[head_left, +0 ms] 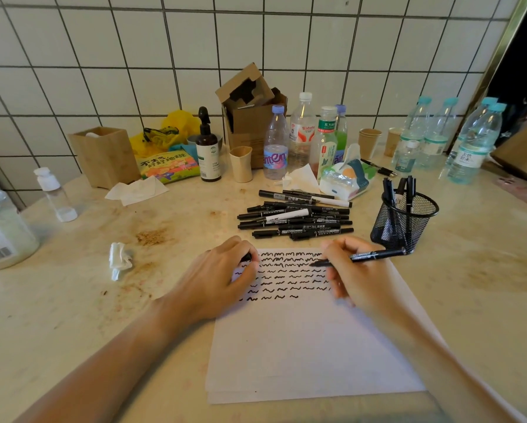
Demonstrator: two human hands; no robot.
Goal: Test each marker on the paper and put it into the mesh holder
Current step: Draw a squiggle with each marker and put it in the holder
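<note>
The right hand (358, 276) pinches an uncapped black marker (360, 257) between thumb and curled fingers, gripping it near the writing end; the barrel runs out to the right past the knuckles, nearly level, and its tip points left, at or just above the second row of squiggles on the white paper (305, 340). Whether the tip touches the sheet cannot be told. The left hand (218, 276) rests on the paper's upper left corner with its fingers curled round a small black thing, seemingly the marker's cap (247, 257), of which only a bit shows between the fingertips. The paper lies flat on the stained beige countertop (72, 315) under both hands, its upper part filled with rows of short black wavy test marks, the lower part blank. Just beyond the paper's top edge lies a heap of black markers (295, 218), a few with white barrels, all roughly side by side. To the right of the heap, near the held marker's back end, stands the black mesh holder (404, 224) with several markers upright in it. A crumpled tissue (120, 259) lies left of the left hand, and plastic water bottles (276, 145) stand behind the heap against the tiled wall.
</note>
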